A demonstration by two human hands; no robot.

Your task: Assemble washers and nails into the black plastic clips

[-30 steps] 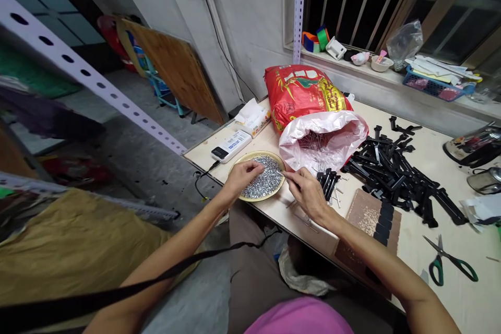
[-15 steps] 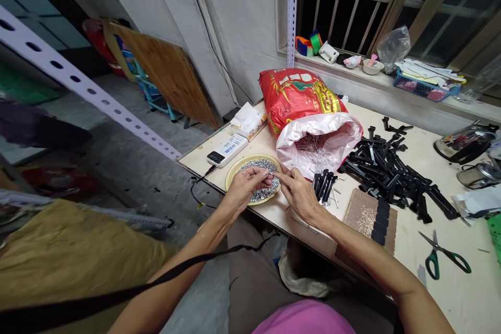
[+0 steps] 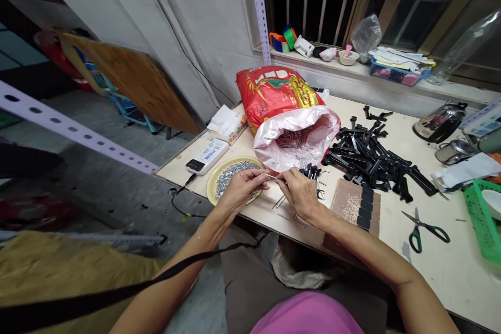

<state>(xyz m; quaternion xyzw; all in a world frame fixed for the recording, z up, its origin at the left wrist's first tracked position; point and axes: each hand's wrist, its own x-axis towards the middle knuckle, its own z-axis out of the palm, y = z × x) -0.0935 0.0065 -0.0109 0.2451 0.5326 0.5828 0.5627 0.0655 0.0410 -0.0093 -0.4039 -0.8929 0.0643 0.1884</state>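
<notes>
A thin metal pin (image 3: 272, 176) spans the gap between my two hands. My left hand (image 3: 245, 188) pinches one end, over the right side of a yellow plate (image 3: 212, 188) of small shiny metal pieces (image 3: 235, 173). At the other end, my right hand (image 3: 300, 193) pinches the pin between thumb and fingers. Whether a small piece sits at the pin's tip is hidden by the fingers. Just past my right hand lie black plastic parts with metal pins (image 3: 313, 171). Loose pins (image 3: 278, 202) lie on the table beneath it.
A red bag (image 3: 270, 96) opens toward me, full of thin metal pins (image 3: 293, 138). Black plastic parts (image 3: 376, 159) are heaped to the right. A brown board (image 3: 346, 201), scissors (image 3: 420, 227) and a green basket (image 3: 479, 219) lie nearer. A white power bank (image 3: 211, 154) lies left.
My view has turned to the right. My hands have shifted rightward relative to the plate and moved slightly apart, so more of the pin shows between them.
</notes>
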